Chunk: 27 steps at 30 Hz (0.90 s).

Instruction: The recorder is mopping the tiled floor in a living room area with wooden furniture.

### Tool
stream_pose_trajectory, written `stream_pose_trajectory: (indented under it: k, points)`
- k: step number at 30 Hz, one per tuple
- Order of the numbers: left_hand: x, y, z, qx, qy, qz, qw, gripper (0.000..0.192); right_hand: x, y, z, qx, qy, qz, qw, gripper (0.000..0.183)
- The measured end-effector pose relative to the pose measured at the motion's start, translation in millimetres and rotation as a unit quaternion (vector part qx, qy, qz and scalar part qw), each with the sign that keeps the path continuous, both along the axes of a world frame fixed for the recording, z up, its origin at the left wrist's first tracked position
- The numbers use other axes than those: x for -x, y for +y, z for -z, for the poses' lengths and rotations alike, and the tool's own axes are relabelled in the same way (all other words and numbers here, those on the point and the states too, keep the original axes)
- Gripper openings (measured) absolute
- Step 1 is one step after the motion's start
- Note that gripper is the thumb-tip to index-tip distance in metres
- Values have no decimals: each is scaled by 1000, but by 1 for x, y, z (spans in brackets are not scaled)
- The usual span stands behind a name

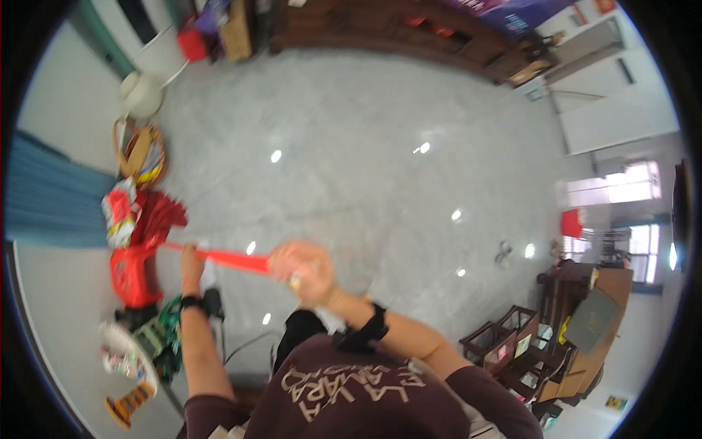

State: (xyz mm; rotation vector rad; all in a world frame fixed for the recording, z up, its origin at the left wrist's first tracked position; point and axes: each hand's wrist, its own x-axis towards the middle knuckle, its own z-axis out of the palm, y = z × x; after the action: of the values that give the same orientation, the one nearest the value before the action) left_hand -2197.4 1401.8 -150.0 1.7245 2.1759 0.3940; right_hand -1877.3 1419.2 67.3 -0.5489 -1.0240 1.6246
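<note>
A red strip, perhaps ribbon or plastic (233, 260), stretches between my hands. My right hand (304, 269), slightly blurred, is closed around its wider end, together with a small yellowish thing too blurred to name. My left hand (191, 262) is at the strip's narrower part; its fingers are too unclear to show a grip. Beyond the left hand the strip runs to a red plastic stool or container (134, 277) by the wall. Dark red folded fabric or bag material (159, 214) lies beside it, along with a red and white package (119, 211).
Along the left wall stand a wicker basket (163, 159) and a pale round pot (141, 94). A white-rimmed basin (131, 343) is at lower left. A dark wooden cabinet (351, 33) lines the far side. Wooden chairs (493, 340) and a cardboard box (609, 285) are at right.
</note>
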Motion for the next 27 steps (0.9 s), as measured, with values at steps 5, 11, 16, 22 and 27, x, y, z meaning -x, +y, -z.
stream_pose_trajectory:
  k: [5,11,16,22,27]
  points:
    - [-24,-8,11,23,68,-5,997,9,-33,-7,-9,55,-2,-69,996,21]
    - [-123,20,-6,-53,-3,61,997,27,-136,10,-30,21,-30,-46,998,23]
    - [-263,54,-55,-78,-103,171,977,23,-255,19,-87,-164,-167,92,968,28]
    - [-431,53,-111,-3,-283,356,891,18,-370,-33,-210,-138,-122,70,980,34]
    - [-529,26,-166,92,-337,496,795,19,-389,-87,-278,-281,-161,211,922,32]
